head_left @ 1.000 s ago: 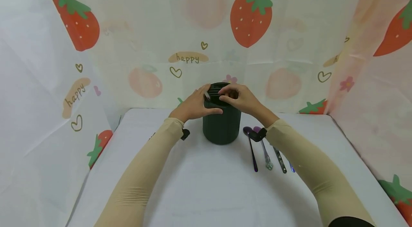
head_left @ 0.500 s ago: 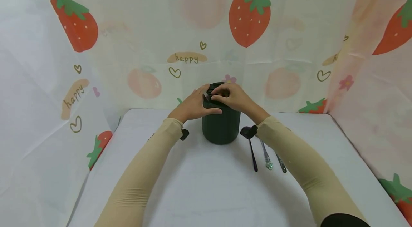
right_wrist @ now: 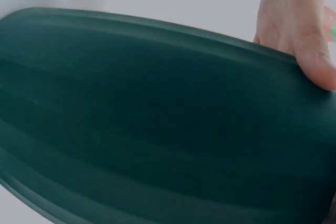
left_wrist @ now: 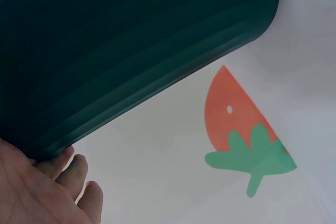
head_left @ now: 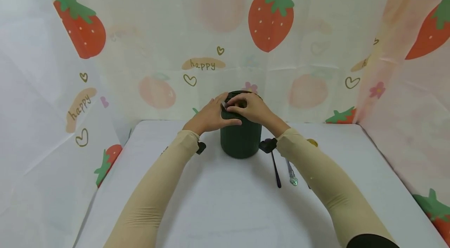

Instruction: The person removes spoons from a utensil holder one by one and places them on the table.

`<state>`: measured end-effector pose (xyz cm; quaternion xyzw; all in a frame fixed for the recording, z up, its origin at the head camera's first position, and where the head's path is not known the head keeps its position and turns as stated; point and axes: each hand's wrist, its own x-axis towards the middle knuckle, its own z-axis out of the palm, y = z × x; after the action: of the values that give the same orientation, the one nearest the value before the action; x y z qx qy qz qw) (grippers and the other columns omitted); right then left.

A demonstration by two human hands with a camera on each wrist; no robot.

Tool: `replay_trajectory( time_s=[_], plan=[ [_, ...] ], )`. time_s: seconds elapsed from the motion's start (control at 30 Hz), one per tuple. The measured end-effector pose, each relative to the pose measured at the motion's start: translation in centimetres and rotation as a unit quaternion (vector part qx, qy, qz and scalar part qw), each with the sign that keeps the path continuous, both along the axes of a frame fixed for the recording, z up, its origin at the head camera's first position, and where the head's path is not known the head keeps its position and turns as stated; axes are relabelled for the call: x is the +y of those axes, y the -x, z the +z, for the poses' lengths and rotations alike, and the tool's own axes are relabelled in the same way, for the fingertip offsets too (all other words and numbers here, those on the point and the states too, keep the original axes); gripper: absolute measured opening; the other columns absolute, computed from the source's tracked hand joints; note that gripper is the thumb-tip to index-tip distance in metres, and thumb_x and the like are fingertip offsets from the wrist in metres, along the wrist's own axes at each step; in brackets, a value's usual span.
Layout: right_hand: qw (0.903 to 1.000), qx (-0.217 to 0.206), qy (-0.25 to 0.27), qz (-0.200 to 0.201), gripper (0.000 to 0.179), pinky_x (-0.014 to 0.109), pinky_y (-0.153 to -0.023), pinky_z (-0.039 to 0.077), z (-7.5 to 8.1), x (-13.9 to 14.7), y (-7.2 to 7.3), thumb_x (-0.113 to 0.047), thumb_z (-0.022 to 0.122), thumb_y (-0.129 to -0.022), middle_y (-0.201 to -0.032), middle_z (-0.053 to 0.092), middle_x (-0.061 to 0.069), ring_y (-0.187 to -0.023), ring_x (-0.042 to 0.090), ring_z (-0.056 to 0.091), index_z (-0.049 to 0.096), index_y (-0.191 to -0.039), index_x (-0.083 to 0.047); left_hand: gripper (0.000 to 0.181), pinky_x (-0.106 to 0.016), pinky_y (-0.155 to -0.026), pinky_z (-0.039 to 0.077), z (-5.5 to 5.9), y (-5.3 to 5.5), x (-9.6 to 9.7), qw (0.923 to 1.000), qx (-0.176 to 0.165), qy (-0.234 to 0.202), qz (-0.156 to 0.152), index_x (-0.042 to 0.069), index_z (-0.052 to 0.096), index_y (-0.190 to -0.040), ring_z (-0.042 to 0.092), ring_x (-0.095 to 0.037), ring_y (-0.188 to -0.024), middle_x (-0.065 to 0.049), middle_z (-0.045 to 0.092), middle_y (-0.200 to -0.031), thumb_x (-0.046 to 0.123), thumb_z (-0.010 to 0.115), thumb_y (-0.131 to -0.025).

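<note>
A dark green canister stands upright on the white table. My left hand grips its upper left side, with the thumb across the front just below the rim. In the left wrist view, fingers of the left hand curl at the canister's end. A small silvery strip shows at the left of the rim, beside the left hand. My right hand is over the mouth, thumb and index fingertips right at that strip; I cannot tell whether they pinch it. The right hand hides much of the opening.
Right of the canister lie a dark spoon and a spoon with an ornate handle, partly under the right forearm. A gold-coloured rounded end shows behind the sleeve. A strawberry-print curtain hangs behind the table.
My right hand has moved left across the canister's mouth to the silvery strip. Its forearm now covers more of the utensils, while a gold end has come into view. The left hand keeps its grip.
</note>
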<state>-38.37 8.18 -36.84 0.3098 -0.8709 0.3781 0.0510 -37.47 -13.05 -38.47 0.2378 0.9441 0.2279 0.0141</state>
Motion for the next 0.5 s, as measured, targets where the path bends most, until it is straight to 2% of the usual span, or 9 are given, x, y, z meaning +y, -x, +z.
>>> replay_trajectory(
  time_s=[0.27, 0.5],
  plan=[
    [0.9999, 0.008, -0.012, 0.003, 0.028, 0.034, -0.067, 0.046, 0.14, 0.07, 0.01, -0.031, 0.079, -0.101, -0.091, 0.069, 0.001, -0.076, 0.021, 0.056, 0.082, -0.125, -0.017, 0.127, -0.045, -0.137, 0.005, 0.14, -0.05, 0.04, 1.0000, -0.002, -0.001, 0.004, 0.011, 0.005, -0.174, 0.015, -0.028, -0.166, -0.009, 0.010, -0.181, 0.081, 0.068, -0.088],
    [0.9998, -0.001, -0.018, 0.004, 0.031, 0.032, -0.064, 0.046, 0.17, 0.07, 0.04, -0.030, 0.078, -0.101, -0.089, 0.067, 0.003, -0.074, 0.021, 0.055, 0.081, -0.129, -0.018, 0.127, -0.044, -0.137, 0.005, 0.12, -0.03, 0.04, 1.0000, -0.002, 0.001, 0.006, 0.012, 0.006, -0.174, 0.013, -0.027, -0.167, -0.007, 0.010, -0.181, 0.082, 0.067, -0.088]
  ],
)
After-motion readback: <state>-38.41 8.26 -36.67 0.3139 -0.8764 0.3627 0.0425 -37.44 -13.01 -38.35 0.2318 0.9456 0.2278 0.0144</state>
